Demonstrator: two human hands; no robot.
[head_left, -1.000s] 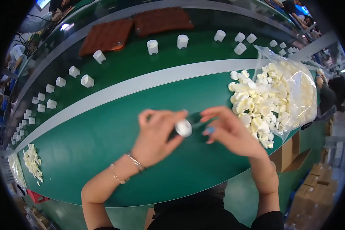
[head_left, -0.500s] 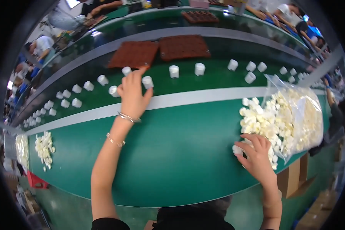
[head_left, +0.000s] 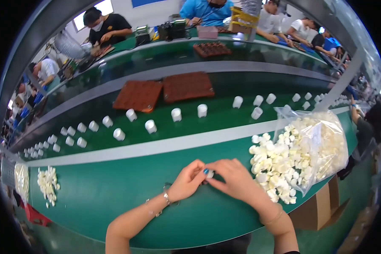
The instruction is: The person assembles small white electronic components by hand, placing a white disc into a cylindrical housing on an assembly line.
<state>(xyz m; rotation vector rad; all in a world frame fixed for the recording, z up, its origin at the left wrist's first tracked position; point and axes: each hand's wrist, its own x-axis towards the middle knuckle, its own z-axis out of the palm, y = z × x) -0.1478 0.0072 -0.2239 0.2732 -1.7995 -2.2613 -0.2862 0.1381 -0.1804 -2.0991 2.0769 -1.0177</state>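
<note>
A white piece [head_left: 211, 174], mostly hidden by fingers, is between the two hands, above the middle of the green worktop [head_left: 127, 199]. The left hand [head_left: 189, 179] has its thumb and fingertips pinched on it from one side; the right hand [head_left: 232, 180] grips it from the other, its fingertips meeting the left hand's. Bracelets [head_left: 167, 197] circle the left wrist. Right of the hands lies a heap [head_left: 270, 157] of white and cream caps, touching a clear bag [head_left: 335, 144] of more. A carton [head_left: 317, 208] stands below that edge. At the far left are a smaller heap [head_left: 48, 184] and another bag [head_left: 22, 180]. Beyond a pale strip [head_left: 118, 155], white cylinders [head_left: 176, 114] stand spaced along a dark green belt [head_left: 224, 120], with two red-brown trays [head_left: 188, 86] behind them. Farther back, co-workers [head_left: 114, 26] sit at another bench.
</note>
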